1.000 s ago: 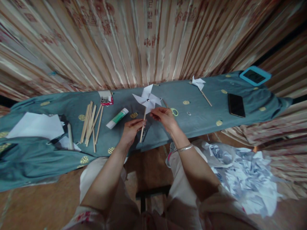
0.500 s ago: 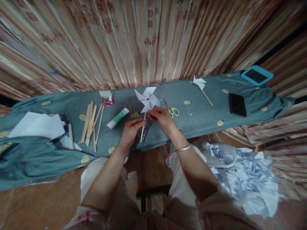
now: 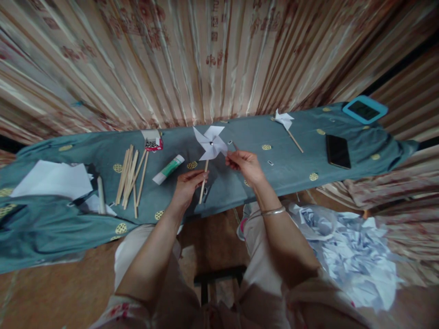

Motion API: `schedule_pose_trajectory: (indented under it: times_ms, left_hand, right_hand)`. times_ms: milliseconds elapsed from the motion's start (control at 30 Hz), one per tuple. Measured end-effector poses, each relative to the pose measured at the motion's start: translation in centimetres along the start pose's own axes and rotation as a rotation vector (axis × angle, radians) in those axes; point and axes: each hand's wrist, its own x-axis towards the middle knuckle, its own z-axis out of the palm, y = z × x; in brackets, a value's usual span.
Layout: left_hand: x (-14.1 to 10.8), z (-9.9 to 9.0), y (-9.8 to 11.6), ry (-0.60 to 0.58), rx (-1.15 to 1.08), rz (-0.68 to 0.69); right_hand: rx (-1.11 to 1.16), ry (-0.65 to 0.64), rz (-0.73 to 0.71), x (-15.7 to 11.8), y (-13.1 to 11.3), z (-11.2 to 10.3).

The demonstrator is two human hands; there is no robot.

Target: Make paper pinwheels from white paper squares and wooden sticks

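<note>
A white paper pinwheel (image 3: 208,151) on a thin wooden stick stands over the middle of the cloth, a pin at its centre. Its stick is pinched between the thumb and fingers of my left hand (image 3: 189,183), below the blades. My right hand (image 3: 246,165) is closed at the right-hand blade, its fingertips on or against the paper's edge. Scissors lie under this hand, almost wholly covered by it. Left of my left hand rests a green and white glue stick (image 3: 168,169).
Wooden sticks (image 3: 129,178), an open red box of pins (image 3: 153,141) and white paper sheets (image 3: 51,179) lie to the left. Another pinwheel (image 3: 284,119), a black phone (image 3: 338,151) and a blue-framed clock (image 3: 365,109) are at the right. Crumpled paper (image 3: 356,256) fills a bag below.
My right hand has shifted right, from the stick's top beneath the blades to the right-hand blade, now covering the scissors. My left hand keeps its hold on the stick.
</note>
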Motion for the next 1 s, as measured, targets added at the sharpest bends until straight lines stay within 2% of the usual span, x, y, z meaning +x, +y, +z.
schedule_pose_trajectory:
  times_ms: [133, 200, 500, 1000]
  left_hand:
    - [-0.2, 0.0, 0.1, 0.0, 0.002, -0.007]
    - [-0.3, 0.1, 0.1, -0.012, 0.005, -0.015]
    - [-0.4, 0.3, 0.4, -0.037, 0.005, -0.042]
    - [-0.1, 0.2, 0.0, -0.009, -0.044, -0.037]
  right_hand:
    - [-0.022, 0.162, -0.122, 0.5, 0.0, -1.0]
    - [-0.052, 0.199, -0.158, 0.8, 0.2, -1.2]
    - [-0.117, 0.124, -0.151, 1.2, 1.5, -0.9]
    - [-0.132, 0.068, -0.11, 1.1, 1.8, -0.1]
